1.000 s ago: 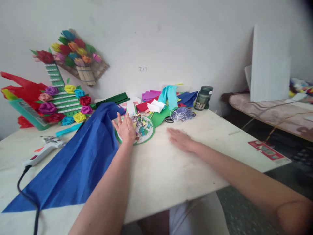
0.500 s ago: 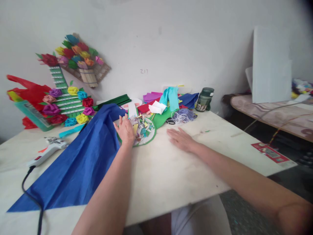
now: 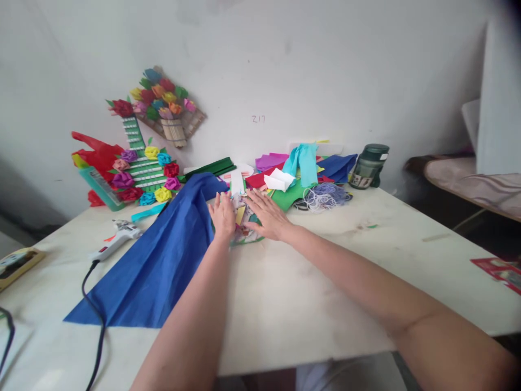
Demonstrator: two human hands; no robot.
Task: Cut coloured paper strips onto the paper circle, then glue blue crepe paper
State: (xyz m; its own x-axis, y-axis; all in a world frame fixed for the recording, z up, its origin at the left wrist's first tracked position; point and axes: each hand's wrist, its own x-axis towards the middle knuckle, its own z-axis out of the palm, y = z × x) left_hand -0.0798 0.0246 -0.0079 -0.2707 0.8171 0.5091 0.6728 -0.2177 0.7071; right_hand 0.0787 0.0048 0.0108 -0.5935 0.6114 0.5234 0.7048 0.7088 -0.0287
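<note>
Small paper scraps (image 3: 241, 215) lie on a round white piece with a green rim (image 3: 248, 240), partly covered by my hands. My left hand (image 3: 223, 216) is at its left side, fingers stretched forward and holding nothing. Over its right side my right hand (image 3: 268, 214) lies with fingers spread, touching or just above the scraps; I cannot tell which. A large blue sheet (image 3: 163, 260) spreads out on the left, close to my left hand. Behind the scraps are a folded white paper (image 3: 279, 179), a turquoise strip (image 3: 302, 164) and green material (image 3: 291, 198).
A corded glue gun (image 3: 116, 243) lies left of the blue sheet. Tangled string (image 3: 325, 196) and a dark jar (image 3: 369, 165) stand at the back right. Against the wall is a guitar-shaped craft (image 3: 150, 172) with paper flowers. A red printed card (image 3: 499, 271) lies near the right edge.
My right hand has moved left from the bare tabletop onto the scraps. My left hand stays beside them. The view has turned somewhat to the left.
</note>
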